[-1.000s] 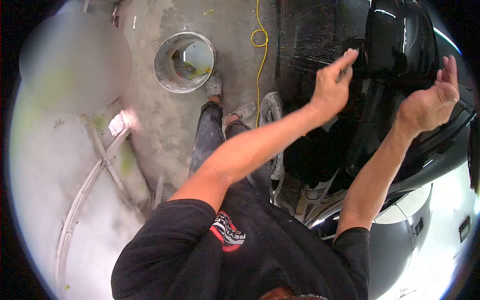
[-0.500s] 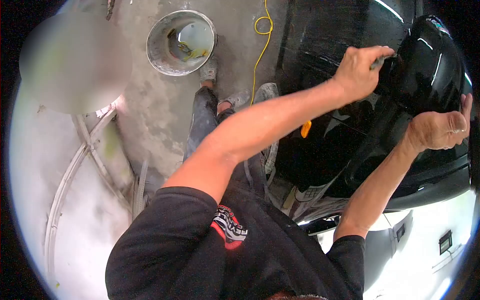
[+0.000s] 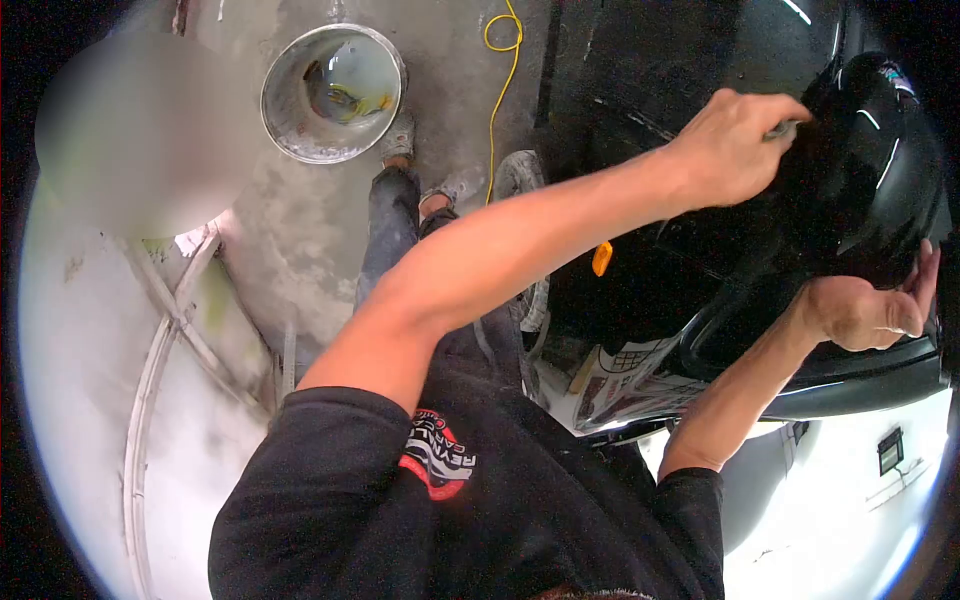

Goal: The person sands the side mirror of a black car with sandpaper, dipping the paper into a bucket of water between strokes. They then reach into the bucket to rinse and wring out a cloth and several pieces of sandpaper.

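L hand (image 3: 735,145) is closed in a pinch on a small grey tool (image 3: 783,129), tip touching the upper left face of the glossy black shell (image 3: 880,170). R hand (image 3: 865,312) is cupped against the shell's lower right edge w/ fingers half curled and pointing up; can't tell if it truly grips or only braces. Hands are well apart, one on each side of the shell's bulge, so the shell sits between them, ahead and to the person's right. Its long axis seems to run from upper right down toward the body. L arm reaches across the torso and is the nearer one to the shell's top. Off to the left on the concrete floor (image 3: 300,230): a metal bucket (image 3: 332,92) and a yellow cord (image 3: 497,60), both well clear of the hands
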